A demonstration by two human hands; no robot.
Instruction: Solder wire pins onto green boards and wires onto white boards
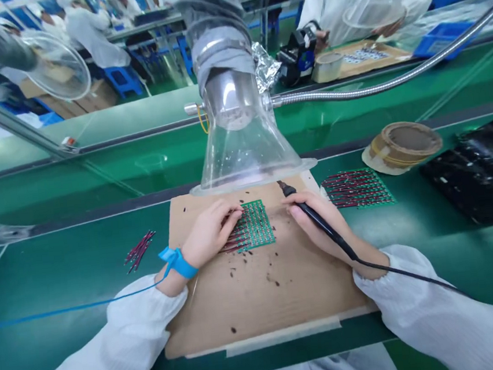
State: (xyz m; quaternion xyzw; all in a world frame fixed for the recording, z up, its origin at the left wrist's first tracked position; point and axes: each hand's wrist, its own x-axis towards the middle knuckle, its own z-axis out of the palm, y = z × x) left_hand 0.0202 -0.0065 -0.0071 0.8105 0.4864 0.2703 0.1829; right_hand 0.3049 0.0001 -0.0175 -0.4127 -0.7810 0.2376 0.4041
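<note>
My left hand [211,230], with a blue wrist strap [179,262], is at the left edge of a green circuit board panel [257,224]. Its thumb and forefinger are pinched together at the board's upper left; what lies between the tips is too small to make out. Dark red wires [231,247] stick out from the board's left side, partly under the hand. My right hand [317,216] is closed around a black soldering iron [319,220], its tip pointing up and left, apart from the board. Both rest over a brown cardboard sheet [223,309] with burn marks.
A clear fume hood [243,150] hangs just above the cardboard's far edge. Loose red wires [139,251] lie at left. On the right are a second wired panel [358,189], a tape roll [402,146] and a black object [480,168]. A co-worker [342,1] sits opposite.
</note>
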